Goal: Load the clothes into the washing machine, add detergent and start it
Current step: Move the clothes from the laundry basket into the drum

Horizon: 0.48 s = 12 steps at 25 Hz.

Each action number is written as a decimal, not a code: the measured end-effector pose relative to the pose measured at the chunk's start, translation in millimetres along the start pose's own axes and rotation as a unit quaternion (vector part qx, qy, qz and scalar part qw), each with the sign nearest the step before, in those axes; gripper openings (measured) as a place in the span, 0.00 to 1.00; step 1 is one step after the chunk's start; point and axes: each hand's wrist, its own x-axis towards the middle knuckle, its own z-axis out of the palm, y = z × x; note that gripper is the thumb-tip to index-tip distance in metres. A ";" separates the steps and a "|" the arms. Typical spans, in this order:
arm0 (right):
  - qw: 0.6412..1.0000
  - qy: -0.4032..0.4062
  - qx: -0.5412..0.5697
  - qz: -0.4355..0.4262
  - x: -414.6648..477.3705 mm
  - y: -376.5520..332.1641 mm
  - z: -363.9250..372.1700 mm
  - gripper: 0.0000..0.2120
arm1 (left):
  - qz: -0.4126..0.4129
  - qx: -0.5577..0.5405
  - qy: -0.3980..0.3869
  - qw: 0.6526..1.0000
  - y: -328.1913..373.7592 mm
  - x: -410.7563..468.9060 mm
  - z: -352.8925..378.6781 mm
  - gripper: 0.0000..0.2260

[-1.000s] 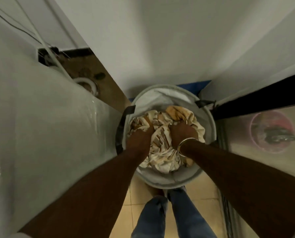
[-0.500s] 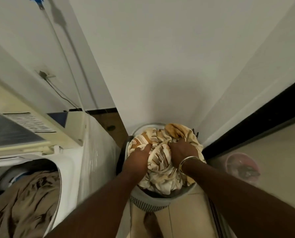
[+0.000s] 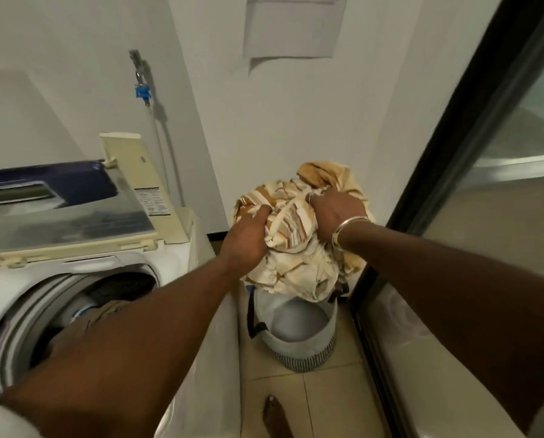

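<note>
Two hands hold one bundle of cream and brown striped clothes (image 3: 296, 248): the left hand (image 3: 248, 238) is closed into its left side, and the right hand (image 3: 337, 213), with one metal bangle (image 3: 348, 227) at the wrist, is clenched over its top. The bundle hangs just above the rim of the one grey laundry basket (image 3: 299, 336), its lowest fold near the basket's mouth; I cannot tell whether it touches. The basket stands on the tiled floor (image 3: 327, 403) in the narrow gap between the one washing machine (image 3: 175, 257) on the left and a dark-framed glass door (image 3: 454, 153) on the right, with the white wall close behind. The machine's lid (image 3: 74, 216) stands raised and its round drum opening (image 3: 84, 308) is uncovered, with brownish laundry already inside, partly hidden by the left forearm. One bare foot (image 3: 273, 415) shows on the tiles below the basket.
</note>
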 end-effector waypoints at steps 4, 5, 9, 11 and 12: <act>0.999 0.044 -0.024 -0.007 -43.5 -18.7 -73.7 0.26 | 0.025 0.009 0.045 0.999 33.5 -36.4 -73.1 0.20; 0.998 0.060 -0.023 -0.012 -50.8 -26.0 -88.6 0.25 | 0.022 0.017 0.052 0.998 36.5 -43.8 -90.5 0.20; 0.994 0.103 -0.016 -0.037 -72.7 -67.8 -129.4 0.21 | -0.002 0.040 0.074 0.996 30.0 -76.3 -147.7 0.19; 0.992 0.112 -0.014 -0.049 -80.7 -92.1 -140.9 0.21 | -0.005 0.053 0.084 0.995 21.1 -93.6 -170.6 0.19; 0.992 0.115 -0.015 -0.055 -85.8 -106.5 -145.8 0.21 | -0.005 0.057 0.089 0.994 14.7 -104.3 -181.5 0.19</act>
